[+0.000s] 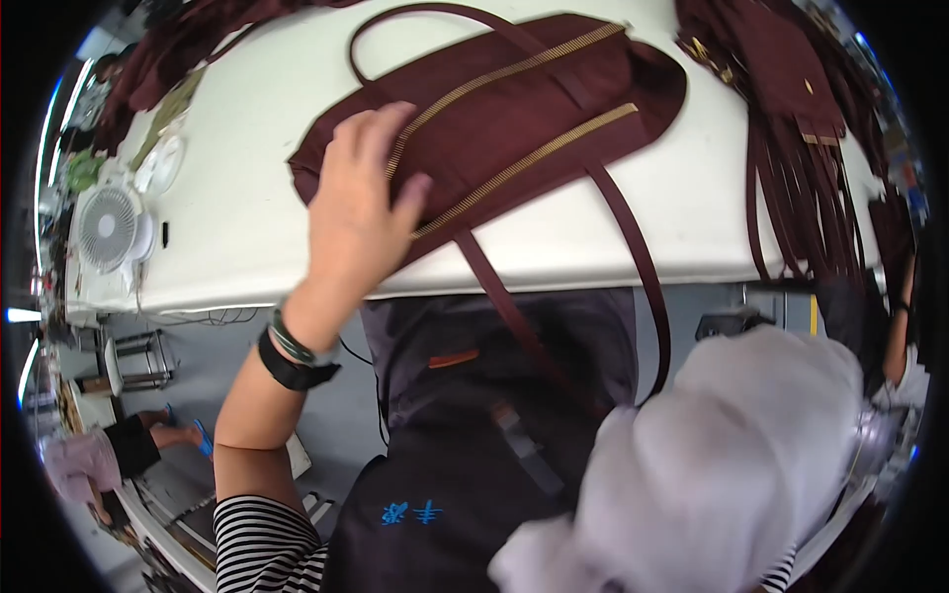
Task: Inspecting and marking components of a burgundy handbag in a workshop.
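A dark maroon bag lies on the white-covered table. Its gold-toothed zipper is undone, the two toothed edges standing apart. One handle loops over the far side; the near handle hangs past the table edge over my dark apron. My left hand is over the bag's left end, fingers and thumb spread across the zipper opening; whether it presses on the fabric I cannot tell. A blurred, soft white bundle fills the lower right, close to my body. My right hand is out of view.
Maroon bag parts with gold hardware and long straps lie at the table's right. More maroon material is at far left, near a white fan and a small black object. People are visible at both sides.
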{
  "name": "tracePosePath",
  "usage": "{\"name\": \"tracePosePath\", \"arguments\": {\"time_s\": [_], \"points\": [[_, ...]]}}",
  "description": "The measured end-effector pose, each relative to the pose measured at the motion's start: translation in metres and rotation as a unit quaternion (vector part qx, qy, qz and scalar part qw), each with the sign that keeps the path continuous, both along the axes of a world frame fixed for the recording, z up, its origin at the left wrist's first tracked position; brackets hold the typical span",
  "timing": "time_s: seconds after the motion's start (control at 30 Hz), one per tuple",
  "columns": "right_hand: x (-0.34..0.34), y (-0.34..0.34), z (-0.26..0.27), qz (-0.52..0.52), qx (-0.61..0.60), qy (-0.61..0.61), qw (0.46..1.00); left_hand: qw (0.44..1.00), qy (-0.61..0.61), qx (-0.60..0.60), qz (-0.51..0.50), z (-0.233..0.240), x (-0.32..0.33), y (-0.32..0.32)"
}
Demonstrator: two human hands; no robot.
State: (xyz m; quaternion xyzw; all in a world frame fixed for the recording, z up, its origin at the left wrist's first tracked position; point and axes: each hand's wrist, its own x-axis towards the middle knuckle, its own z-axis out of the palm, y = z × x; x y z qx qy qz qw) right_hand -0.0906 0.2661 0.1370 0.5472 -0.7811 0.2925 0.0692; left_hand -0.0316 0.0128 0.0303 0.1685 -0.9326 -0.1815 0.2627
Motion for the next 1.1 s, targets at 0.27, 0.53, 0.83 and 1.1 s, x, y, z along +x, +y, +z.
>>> {"name": "tracePosePath", "arguments": {"time_s": [0.27,0.53,0.83,1.1], "points": [[-0.074,-0.030,-0.084,0.187,-0.144,-0.145,0.961,0.988,-0.129,0.022,-0.087,0.000,-0.003,0.019],[-0.065,-0.059,-0.099,0.129,-0.259,-0.494,0.820,0.989,-0.070,-0.118,-0.046,-0.019,-0.009,0.029],[-0.074,-0.077,-0.117,0.065,-0.208,-0.545,0.810,0.997,-0.022,-0.005,-0.068,-0.021,-0.013,0.017],[-0.070,-0.064,-0.136,0.040,-0.221,-0.571,0.790,0.996,0.013,0.034,-0.076,-0.018,-0.014,0.016]]}}
